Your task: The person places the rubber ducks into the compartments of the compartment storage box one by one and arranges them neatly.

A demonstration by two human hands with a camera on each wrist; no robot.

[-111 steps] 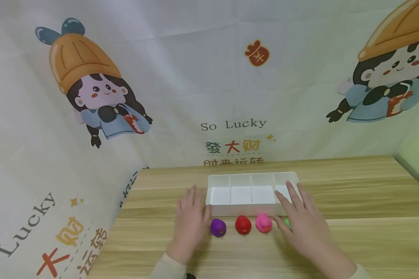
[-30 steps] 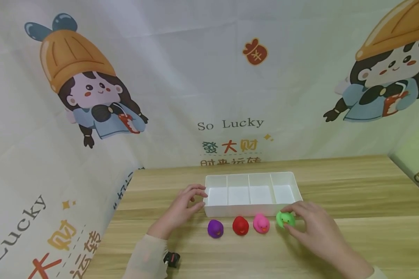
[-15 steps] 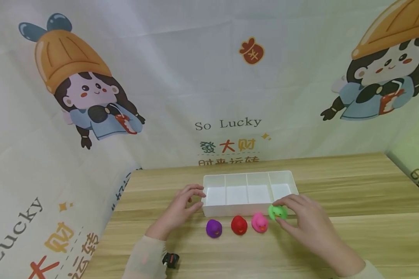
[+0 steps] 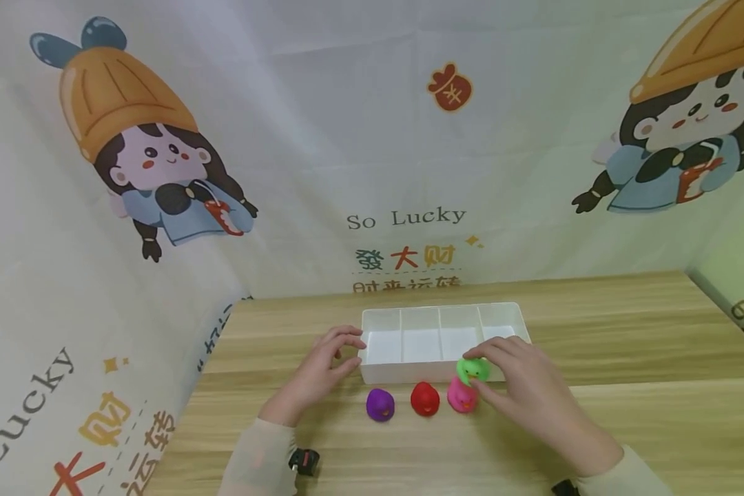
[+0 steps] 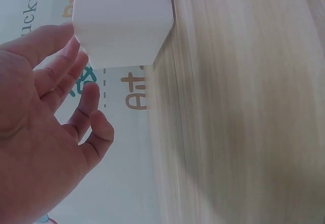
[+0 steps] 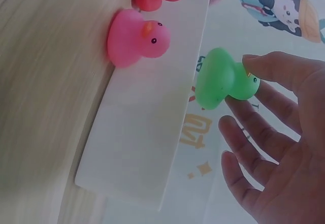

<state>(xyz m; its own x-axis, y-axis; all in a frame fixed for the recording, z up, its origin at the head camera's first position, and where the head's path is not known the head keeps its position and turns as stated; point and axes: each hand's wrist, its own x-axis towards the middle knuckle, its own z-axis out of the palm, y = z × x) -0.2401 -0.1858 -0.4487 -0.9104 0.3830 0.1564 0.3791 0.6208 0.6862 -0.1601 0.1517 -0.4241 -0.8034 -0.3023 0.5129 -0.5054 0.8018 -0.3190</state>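
My right hand [image 4: 523, 375] pinches a green rubber duck [image 4: 471, 370] between thumb and fingertips. In the right wrist view the grip is on the duck's head, and the duck hangs above the level of the pink rubber duck [image 6: 134, 38]. Behind it stands a white box [image 4: 399, 374] divided into compartments by thin walls. At the box's left end, my left hand [image 4: 330, 364] has loosely bent fingers, with fingertips [image 5: 68, 31] right at its corner. A purple rubber duck [image 4: 380, 405] and a red rubber duck [image 4: 425, 399] sit on the table before the box.
The wood-grain table [image 4: 620, 344] runs back to a printed cloth backdrop [image 4: 310, 172], which also covers the left side. A small black object [image 4: 304, 462] is by the left sleeve, and another dark piece [image 4: 564, 488] shows by the right sleeve.
My right hand took hold of the green duck, lifted it and carried it left, over the pink duck in the head view. My left hand shifted to the box's left end earlier and now stays still.
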